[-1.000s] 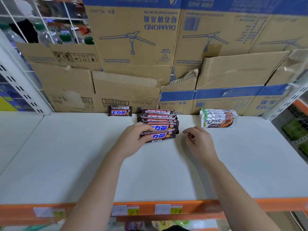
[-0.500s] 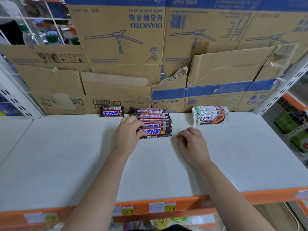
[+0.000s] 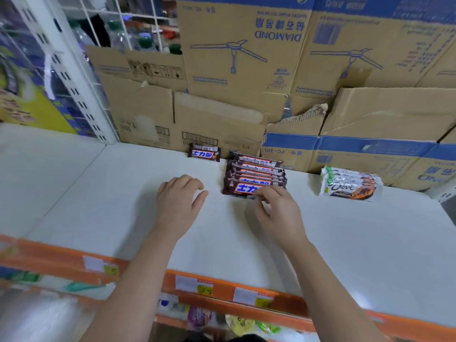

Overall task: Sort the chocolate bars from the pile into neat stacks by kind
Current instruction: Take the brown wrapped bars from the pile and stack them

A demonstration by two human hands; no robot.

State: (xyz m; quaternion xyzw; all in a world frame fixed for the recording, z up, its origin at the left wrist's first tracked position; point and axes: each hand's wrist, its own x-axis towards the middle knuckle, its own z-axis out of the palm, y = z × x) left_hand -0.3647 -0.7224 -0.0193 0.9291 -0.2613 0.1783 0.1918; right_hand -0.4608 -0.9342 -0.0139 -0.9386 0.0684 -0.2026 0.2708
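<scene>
A row of several brown chocolate bars with blue-and-white lettering (image 3: 254,174) lies at the back middle of the white shelf (image 3: 345,230). One more brown bar of that kind (image 3: 204,154) sits alone to the left of the row, against the cardboard. A stack of white Dove bars (image 3: 350,185) lies to the right. My left hand (image 3: 180,201) rests on the shelf just left of the brown row, fingers relaxed, holding nothing. My right hand (image 3: 276,208) has its fingertips and thumb curled on the front edge of the nearest brown bar.
Cardboard boxes (image 3: 222,124) wall off the back of the shelf. A white slotted upright (image 3: 74,82) stands at the left. The shelf's orange front rail (image 3: 283,307) carries price tags. Other goods show on the shelf below.
My left hand came off the front brown bar and moved left onto the shelf. My right hand moved forward from the shelf to that bar's front edge. The view swung left.
</scene>
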